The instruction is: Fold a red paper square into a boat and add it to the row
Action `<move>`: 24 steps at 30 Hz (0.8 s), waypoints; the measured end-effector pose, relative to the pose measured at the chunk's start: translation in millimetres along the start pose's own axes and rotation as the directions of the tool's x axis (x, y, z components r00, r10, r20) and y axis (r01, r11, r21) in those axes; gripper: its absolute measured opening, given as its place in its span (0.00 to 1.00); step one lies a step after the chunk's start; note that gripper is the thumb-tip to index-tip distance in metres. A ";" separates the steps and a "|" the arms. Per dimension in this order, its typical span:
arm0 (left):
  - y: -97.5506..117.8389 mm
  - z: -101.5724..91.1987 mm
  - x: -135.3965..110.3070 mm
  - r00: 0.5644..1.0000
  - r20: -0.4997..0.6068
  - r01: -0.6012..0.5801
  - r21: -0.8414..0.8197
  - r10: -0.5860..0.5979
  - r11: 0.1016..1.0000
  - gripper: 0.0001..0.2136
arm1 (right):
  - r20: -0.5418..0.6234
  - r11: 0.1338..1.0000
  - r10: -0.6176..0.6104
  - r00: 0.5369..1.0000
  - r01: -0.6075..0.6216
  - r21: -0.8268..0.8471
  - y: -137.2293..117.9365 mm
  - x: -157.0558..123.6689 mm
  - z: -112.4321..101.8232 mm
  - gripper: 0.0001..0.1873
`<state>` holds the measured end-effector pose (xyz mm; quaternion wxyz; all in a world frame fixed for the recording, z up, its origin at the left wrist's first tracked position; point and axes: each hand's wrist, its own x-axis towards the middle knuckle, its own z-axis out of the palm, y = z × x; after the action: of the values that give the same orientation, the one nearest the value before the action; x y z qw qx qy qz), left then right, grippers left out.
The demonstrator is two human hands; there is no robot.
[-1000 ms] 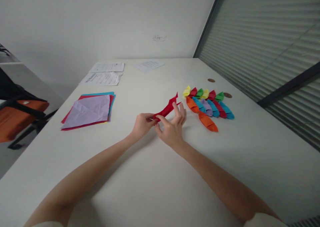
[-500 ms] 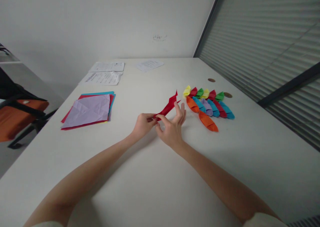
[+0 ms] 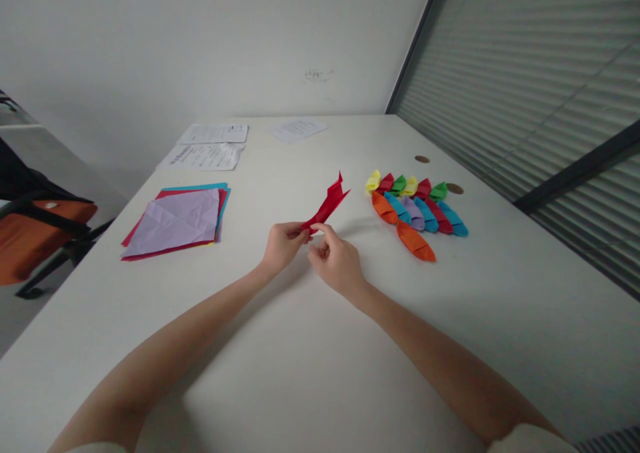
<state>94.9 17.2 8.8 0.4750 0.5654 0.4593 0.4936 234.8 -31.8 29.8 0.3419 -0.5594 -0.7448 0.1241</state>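
Note:
Between the thumb and fingers of my left hand [image 3: 284,245] is the near end of a strip of red folded paper [image 3: 327,206]. The strip slants up to the right above the table, and its far end splits into pointed flaps. My right hand [image 3: 339,258] is closed beside it, with the index fingertip against the paper's lower end and the other fingers curled in. What lies under the fingertips is hidden. To the right, folded paper pieces in several colours lie in overlapping rows, among them an orange piece [image 3: 416,242] nearest me.
A stack of coloured paper sheets, purple sheet [image 3: 175,221] uppermost, lies on the white table [image 3: 280,346] at left. Printed pages [image 3: 207,154] lie behind it, and another printed sheet [image 3: 299,130] near the wall. An orange chair [image 3: 45,233] stands left; window blinds [image 3: 530,86] border the right.
The red paper and both hands have shifted slightly left. My right hand's spread fingers have curled in, uncovering the paper's far end. The other paper pieces stay in place.

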 end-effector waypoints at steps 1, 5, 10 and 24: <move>0.1 0.8 -0.8 1.000 0.018 -0.011 0.010 0.011 1.000 0.11 | 0.053 0.999 0.031 0.998 -0.033 0.035 0.3 0.6 0.4 0.21; 1.9 3.4 -3.7 0.997 0.064 -0.037 0.063 0.033 0.997 0.11 | 0.107 0.995 0.063 0.992 -0.070 0.067 0.6 1.3 2.1 0.24; 3.7 3.7 -4.0 0.997 0.068 -0.036 0.111 0.029 0.993 0.11 | 0.137 0.997 0.057 0.989 -0.062 0.034 0.6 1.0 2.2 0.24; 12.6 -0.5 -0.7 0.990 0.009 0.136 -0.222 -0.138 0.965 0.10 | -0.159 0.928 -0.055 0.986 0.109 0.356 15.3 1.1 11.5 0.06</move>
<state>95.0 14.8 21.3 0.5667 0.4739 0.4407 0.5099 238.7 -23.3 13.1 0.4980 -0.4625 -0.7047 0.2037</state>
